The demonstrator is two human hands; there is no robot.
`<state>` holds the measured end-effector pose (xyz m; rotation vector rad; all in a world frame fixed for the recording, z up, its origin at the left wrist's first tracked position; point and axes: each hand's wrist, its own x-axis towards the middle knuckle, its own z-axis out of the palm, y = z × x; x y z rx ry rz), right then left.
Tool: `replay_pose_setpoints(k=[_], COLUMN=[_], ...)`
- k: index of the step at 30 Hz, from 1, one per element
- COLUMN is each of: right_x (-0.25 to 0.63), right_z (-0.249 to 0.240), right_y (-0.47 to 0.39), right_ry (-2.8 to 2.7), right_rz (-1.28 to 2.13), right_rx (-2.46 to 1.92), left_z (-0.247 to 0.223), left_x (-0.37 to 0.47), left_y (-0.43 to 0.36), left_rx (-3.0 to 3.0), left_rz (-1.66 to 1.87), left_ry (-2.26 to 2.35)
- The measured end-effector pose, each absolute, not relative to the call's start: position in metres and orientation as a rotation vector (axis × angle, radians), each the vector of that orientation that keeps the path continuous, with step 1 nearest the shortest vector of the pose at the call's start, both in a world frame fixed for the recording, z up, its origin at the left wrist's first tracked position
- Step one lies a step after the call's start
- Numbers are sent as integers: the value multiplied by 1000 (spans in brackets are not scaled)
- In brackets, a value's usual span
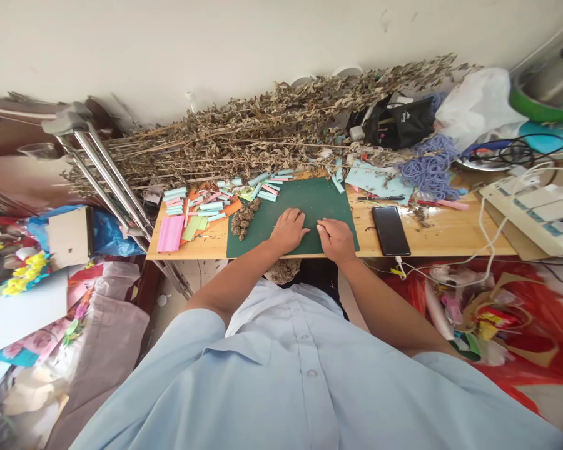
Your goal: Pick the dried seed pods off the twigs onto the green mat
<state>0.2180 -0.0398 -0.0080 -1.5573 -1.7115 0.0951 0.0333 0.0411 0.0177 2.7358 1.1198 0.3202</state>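
My left hand (288, 230) rests palm down on a dark green cutting mat (323, 199), its thumb held apart from its fingers. Just right of it, my right hand (336, 240) is closed, the fingers curled and the thumb against them; whatever they may hold is hidden. A cluster of brown balls of crumbled dried plant (244, 219) lies on the mat left of my left hand. Beyond are small rolled paper tubes (268, 190) in light blue and pink. A ball of dried plant stuff (283, 272) shows below the table edge, between my forearms.
Long dried plant stalks (225, 137) line the wall. Pink paper sheets (171, 234) lie at left. A charging phone (391, 230), purple cord (429, 167) and power strips (535, 209) are to the right. A metal crutch (117, 178) leans at the left table edge.
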Motion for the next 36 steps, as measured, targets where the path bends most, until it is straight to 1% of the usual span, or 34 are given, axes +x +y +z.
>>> replay_pose_setpoints(k=[10,21,31,36], right_x=[218,219,219,219], right_z=[-5,-9,-8,-8], right_y=[-40,-41,-41,-41], right_ry=[-1712,-1713,-1698,-1698], right_rz=[91,104,143,122], right_rx=[-1559,-1573,-1596,-1577], left_z=[18,23,17,12], left_x=[31,34,46,53], left_y=[44,48,78,89], left_rx=[2781,2818,2871,2858], left_rz=[328,207,130,122], left_ry=[1058,1100,947,946])
